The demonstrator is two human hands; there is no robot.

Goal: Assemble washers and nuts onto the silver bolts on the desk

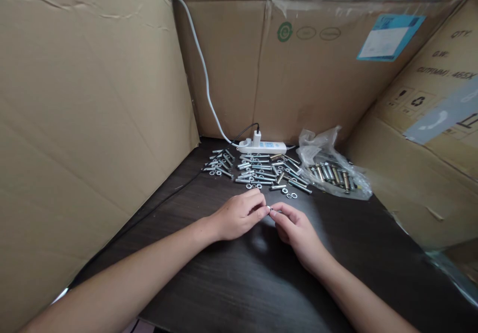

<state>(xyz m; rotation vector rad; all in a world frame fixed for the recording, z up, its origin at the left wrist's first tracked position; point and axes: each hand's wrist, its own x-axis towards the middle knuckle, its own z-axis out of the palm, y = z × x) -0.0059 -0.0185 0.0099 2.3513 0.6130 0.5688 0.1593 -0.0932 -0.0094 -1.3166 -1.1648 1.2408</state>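
Note:
My left hand (240,215) and my right hand (294,229) meet fingertip to fingertip above the dark wooden table (239,283). Both are closed in a pinch round a small shiny metal piece (269,208), too small to name. Just beyond the hands lies a spread of several silver bolts (257,169) with loose washers (289,193) at its near edge. A second, smaller cluster of bolts and washers (220,164) lies to the left of it.
A clear plastic bag (332,166) with more bolts lies at the right. A white power strip (263,147) with a plugged charger and white cable (203,69) sits at the back. Cardboard boxes (89,124) wall in the table on three sides.

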